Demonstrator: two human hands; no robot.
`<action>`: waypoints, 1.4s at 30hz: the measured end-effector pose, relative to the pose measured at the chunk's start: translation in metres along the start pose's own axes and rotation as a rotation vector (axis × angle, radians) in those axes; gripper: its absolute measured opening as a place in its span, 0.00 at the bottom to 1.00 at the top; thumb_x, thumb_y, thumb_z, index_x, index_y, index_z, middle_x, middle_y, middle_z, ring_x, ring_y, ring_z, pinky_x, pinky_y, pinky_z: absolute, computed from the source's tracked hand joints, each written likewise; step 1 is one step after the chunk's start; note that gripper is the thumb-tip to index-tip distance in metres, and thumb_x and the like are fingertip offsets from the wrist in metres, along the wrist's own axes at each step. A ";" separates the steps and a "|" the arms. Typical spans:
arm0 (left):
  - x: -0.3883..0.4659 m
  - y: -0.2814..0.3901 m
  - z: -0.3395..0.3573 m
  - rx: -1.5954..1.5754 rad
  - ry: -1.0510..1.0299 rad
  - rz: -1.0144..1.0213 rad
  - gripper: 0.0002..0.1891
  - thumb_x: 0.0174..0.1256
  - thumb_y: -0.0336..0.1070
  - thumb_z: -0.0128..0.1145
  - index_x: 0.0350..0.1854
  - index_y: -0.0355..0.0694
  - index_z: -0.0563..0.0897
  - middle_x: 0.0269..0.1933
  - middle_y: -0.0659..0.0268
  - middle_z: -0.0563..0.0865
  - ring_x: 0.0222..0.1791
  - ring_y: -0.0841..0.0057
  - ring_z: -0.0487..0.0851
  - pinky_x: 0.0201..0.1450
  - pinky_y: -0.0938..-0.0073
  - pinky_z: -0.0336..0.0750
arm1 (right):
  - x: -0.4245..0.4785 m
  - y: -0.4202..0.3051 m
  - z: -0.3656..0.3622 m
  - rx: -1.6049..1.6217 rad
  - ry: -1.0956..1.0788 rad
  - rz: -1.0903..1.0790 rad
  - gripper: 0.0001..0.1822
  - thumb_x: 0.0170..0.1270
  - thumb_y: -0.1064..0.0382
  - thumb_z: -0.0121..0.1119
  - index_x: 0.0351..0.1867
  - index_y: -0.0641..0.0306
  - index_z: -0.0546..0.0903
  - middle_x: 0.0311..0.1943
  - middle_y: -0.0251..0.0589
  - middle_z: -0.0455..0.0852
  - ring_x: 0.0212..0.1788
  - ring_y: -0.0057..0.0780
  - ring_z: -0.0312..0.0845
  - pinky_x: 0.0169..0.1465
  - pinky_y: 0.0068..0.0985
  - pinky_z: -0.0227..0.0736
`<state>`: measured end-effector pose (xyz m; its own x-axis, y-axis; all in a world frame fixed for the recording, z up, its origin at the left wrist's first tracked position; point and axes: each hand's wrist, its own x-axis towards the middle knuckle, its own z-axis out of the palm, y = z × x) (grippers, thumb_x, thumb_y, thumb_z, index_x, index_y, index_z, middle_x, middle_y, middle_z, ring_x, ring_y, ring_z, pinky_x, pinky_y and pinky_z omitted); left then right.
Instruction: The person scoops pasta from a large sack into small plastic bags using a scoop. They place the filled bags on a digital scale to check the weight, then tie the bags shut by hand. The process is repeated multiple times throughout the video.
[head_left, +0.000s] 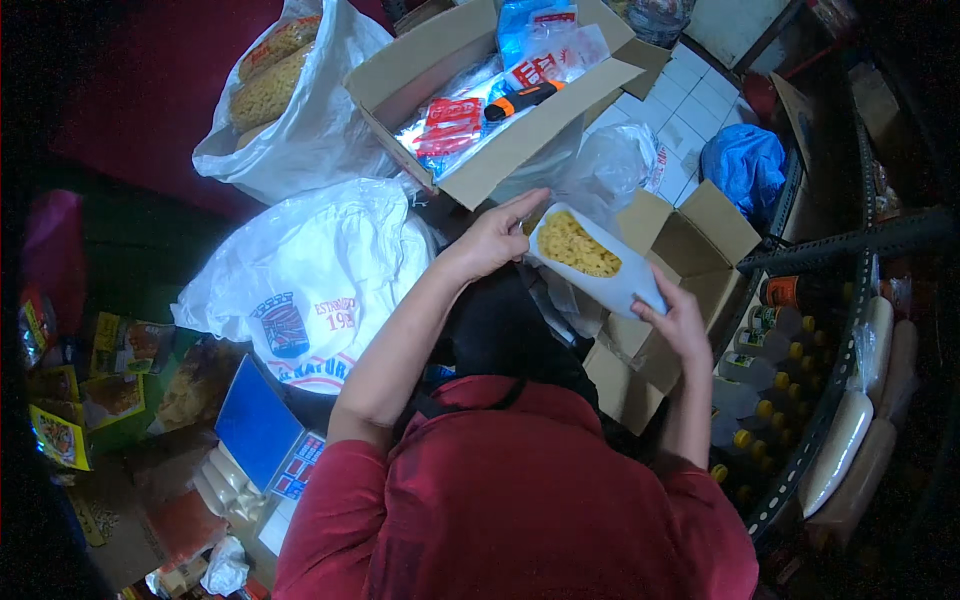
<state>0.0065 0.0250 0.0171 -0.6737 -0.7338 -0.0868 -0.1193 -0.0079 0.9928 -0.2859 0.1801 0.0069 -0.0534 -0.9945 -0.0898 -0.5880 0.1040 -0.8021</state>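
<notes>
My right hand (676, 309) grips the lower right end of a white packet (637, 274) with a see-through window that shows yellow dry pasta. At the packet's upper left end is my left hand (499, 234), its index finger stretched out; whether it grips the packet's edge cannot be made out. An open cardboard box (499, 169) above my hands holds plastic bags with red print and an orange and black cutter (523, 100). To the left lies a large white printed sack (330, 262). Another white sack (345, 97) stands open behind it, with bags of pasta (271, 94) inside.
A second open cardboard box (694, 247) is at the right, near a blue plastic bag (744, 172). Metal shelving (806, 450) with bottles (757, 367) runs along the right side. A digital scale with a blue plate (259, 420) stands at the lower left, near packets of white goods (225, 480).
</notes>
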 end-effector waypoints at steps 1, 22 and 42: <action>0.000 0.003 0.002 0.002 -0.023 0.018 0.38 0.51 0.22 0.48 0.71 0.37 0.63 0.68 0.58 0.68 0.41 0.79 0.77 0.38 0.81 0.75 | 0.009 -0.004 -0.012 -0.086 -0.038 -0.030 0.36 0.54 0.53 0.70 0.65 0.58 0.71 0.52 0.53 0.82 0.56 0.40 0.79 0.57 0.32 0.71; -0.053 0.091 -0.005 -0.423 0.128 0.081 0.36 0.48 0.22 0.50 0.68 0.38 0.69 0.54 0.67 0.80 0.25 0.86 0.75 0.31 0.84 0.72 | 0.023 -0.307 -0.129 -0.986 -0.173 -0.265 0.33 0.43 0.56 0.74 0.54 0.64 0.80 0.36 0.58 0.84 0.40 0.50 0.83 0.46 0.36 0.76; -0.393 0.208 -0.116 -0.270 0.996 0.378 0.37 0.52 0.25 0.52 0.70 0.30 0.61 0.70 0.58 0.68 0.25 0.91 0.67 0.30 0.91 0.69 | 0.094 -0.136 0.089 -0.757 -0.540 -0.138 0.25 0.57 0.54 0.65 0.55 0.63 0.80 0.51 0.55 0.82 0.54 0.44 0.78 0.57 0.33 0.71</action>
<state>0.3316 0.2328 0.2670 0.2715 -0.9389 0.2113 0.2161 0.2735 0.9373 -0.1390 0.0734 0.0550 0.3258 -0.8385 -0.4367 -0.9399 -0.2373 -0.2455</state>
